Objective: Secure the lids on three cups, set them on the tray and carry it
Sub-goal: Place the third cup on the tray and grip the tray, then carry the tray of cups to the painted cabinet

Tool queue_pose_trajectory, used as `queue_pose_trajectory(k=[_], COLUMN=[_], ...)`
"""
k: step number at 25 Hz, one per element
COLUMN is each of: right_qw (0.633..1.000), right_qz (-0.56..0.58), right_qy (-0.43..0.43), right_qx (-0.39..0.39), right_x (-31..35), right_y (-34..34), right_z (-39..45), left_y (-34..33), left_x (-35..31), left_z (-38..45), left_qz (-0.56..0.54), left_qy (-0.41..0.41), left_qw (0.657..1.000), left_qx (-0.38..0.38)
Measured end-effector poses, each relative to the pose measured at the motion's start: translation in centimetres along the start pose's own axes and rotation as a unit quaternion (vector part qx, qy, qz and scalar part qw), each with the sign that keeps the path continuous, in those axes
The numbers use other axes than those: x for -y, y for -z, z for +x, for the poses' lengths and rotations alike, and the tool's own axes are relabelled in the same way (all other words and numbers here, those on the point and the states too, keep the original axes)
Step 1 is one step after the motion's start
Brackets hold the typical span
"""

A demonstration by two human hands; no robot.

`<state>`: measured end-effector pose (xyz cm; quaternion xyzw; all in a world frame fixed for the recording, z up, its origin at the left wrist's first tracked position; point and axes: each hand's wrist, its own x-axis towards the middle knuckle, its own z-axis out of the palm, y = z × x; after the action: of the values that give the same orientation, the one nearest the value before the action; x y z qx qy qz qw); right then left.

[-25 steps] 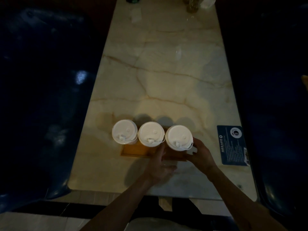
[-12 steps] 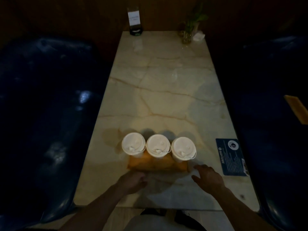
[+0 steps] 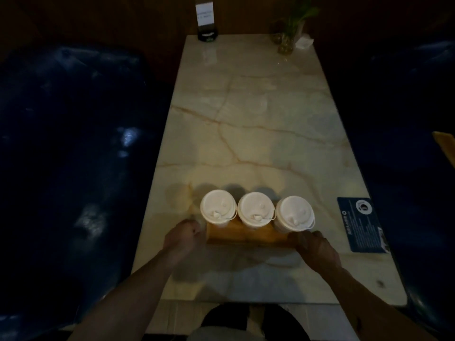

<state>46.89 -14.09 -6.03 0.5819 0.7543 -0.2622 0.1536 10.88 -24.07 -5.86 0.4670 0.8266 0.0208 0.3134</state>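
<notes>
- On the near end of the marble table (image 3: 258, 124), head view, one wooden tray (image 3: 246, 233) carried three lidded cups (image 3: 256, 209) in a row.
- Two hands were at its ends: left hand (image 3: 184, 238) curled round the left end, right hand (image 3: 316, 248) round the right.
- Fingertips were hidden; whether the tray was lifted was unclear.

Three lidded cups stand in a row on the wooden tray (image 3: 246, 236): left cup (image 3: 218, 207), middle cup (image 3: 255, 209), right cup (image 3: 294, 212). The left hand (image 3: 185, 238) grips the tray's left end; the right hand (image 3: 315, 247) grips its right end (fingers curled). The tray sits near the marble desk's (image 3: 258, 119) front edge, a blue card (image 3: 360, 225) well to its right.
</notes>
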Motion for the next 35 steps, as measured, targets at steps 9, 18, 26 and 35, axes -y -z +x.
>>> queue_pose_trajectory(k=[9, 18, 26, 35], right_qw=[0.942, 0.935, 0.934, 0.932], right_qz=[0.283, 0.264, 0.276, 0.283], right_qy=[-0.132, -0.173, -0.182, -0.182], right_qx=[-0.119, -0.162, -0.134, -0.131], right_x=[1.5, 1.3, 1.1, 1.6], right_y=[-1.8, -1.9, -1.4, -0.1], right_z=[2.1, 2.8, 2.6, 1.2], left_y=[-2.5, -3.4, -3.1, -2.2], left_x=[-2.3, -3.0, -3.3, -3.6], left_z=[1.4, 1.2, 1.2, 0.3], left_qz=[-0.111, -0.11, -0.096, -0.129], left_qy=[-0.01, 0.005, 0.027, 0.036], left_qw=[0.992, 0.988, 0.99, 0.983], left_qx=[-0.064, -0.106, -0.104, -0.129])
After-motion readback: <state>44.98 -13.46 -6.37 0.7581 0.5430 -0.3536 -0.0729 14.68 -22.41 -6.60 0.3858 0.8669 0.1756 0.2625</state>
